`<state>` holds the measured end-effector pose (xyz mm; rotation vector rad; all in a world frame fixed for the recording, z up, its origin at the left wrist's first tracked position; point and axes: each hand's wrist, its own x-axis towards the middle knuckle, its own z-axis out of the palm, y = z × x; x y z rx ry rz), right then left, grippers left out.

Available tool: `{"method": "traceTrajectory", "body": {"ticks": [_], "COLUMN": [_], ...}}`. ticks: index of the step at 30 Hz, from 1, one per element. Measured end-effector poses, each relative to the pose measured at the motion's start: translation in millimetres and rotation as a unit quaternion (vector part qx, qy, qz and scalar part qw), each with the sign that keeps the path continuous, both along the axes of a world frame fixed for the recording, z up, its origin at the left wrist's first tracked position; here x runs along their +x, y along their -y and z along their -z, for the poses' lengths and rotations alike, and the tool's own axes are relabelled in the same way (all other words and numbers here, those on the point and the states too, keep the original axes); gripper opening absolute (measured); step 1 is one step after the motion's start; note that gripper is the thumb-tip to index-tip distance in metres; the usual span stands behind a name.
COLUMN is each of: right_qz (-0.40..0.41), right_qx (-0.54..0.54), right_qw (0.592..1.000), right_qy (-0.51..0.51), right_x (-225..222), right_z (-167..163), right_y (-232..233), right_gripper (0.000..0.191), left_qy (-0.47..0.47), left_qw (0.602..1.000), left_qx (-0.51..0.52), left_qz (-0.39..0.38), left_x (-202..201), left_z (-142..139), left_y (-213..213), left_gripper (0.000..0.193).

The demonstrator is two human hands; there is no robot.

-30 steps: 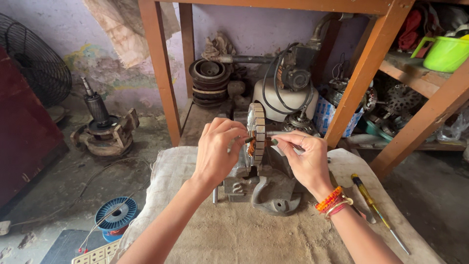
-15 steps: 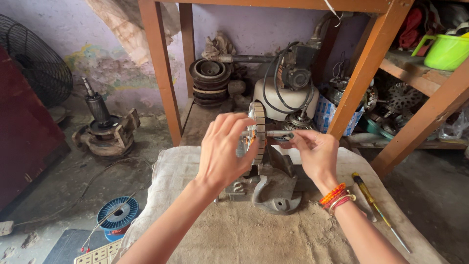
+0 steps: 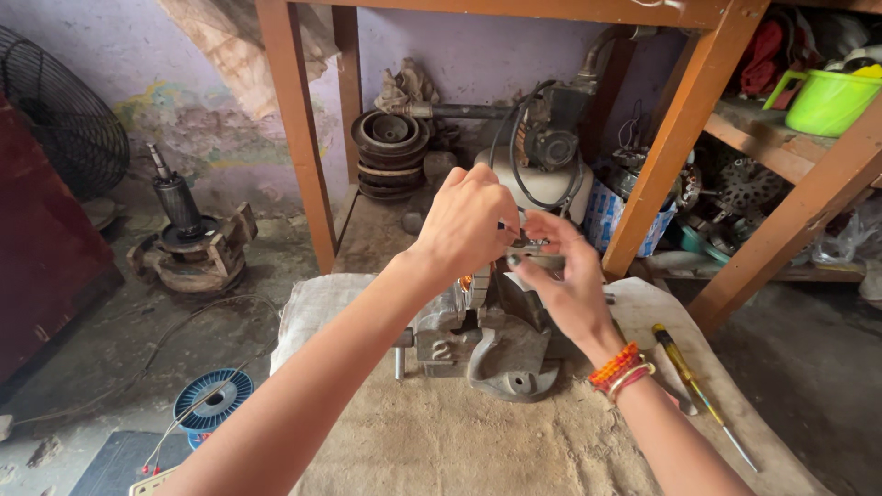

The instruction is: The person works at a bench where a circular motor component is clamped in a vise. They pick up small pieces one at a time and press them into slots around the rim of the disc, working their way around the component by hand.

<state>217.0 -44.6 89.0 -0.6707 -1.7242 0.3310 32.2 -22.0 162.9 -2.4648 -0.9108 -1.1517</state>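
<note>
The motor stator [image 3: 478, 287], a laminated stack with copper winding showing through, was seen standing on edge in the grey bench vise [image 3: 491, 344], which sat on the sackcloth-covered table [image 3: 432, 441]. Most of the stator was hidden behind the two hands. The left hand [image 3: 469, 225] was curled over the top of the stack, fingers bent down round it, so a closed grip was judged likely, though what lay under the palm could not be told. The right hand [image 3: 565, 280] was held just beside it, thumb and fingers pinched lightly on a small, flat grey piece [image 3: 533, 260] at the stator's upper edge; whether that piece was a slot insulator, a wedge or a bit of wire could not be made out.

As for progress, it was judged to be mid-way at best. The stator was clamped and some copper was already in place, so the set-up was done. The winding work at the top of the stack was in hand, and nothing in view showed it finished. The yellow-handled screwdriver [image 3: 694, 386] was left lying on the cloth to the right, well apart from either hand. The blue spool of wire [image 3: 213, 400] was left on the floor to the left, a strand trailing from it. A rotor on its housing [image 3: 188, 243] stood near the wall, untouched, and a pump [image 3: 547, 161] sat under the wooden frame behind the vise.
</note>
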Motion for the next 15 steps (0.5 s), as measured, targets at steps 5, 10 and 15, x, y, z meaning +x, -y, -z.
{"method": "traceTrajectory", "body": {"ticks": [5,10,15], "right_qz": [0.102,0.128,0.135], "right_qx": [-0.055,-0.115,-0.062], "right_qw": [0.988,0.983,0.986], "right_qy": [0.099,0.070,0.076], "right_x": [-19.8,-21.2,-22.4], "right_z": [3.1,7.5,4.9], "right_y": [-5.0,-11.4,-8.7], "right_gripper": [0.033,0.031,0.025], "left_qy": [0.047,0.097,0.180], "left_qw": [0.998,0.991,0.973], "left_qx": [-0.029,-0.078,-0.140], "left_qz": [0.027,0.039,0.035], "left_x": [-3.2,-7.4,-18.7], "left_z": [5.9,8.5,9.4], "left_y": [-2.1,-4.3,-2.4], "left_gripper": [0.017,0.013,0.017]}}
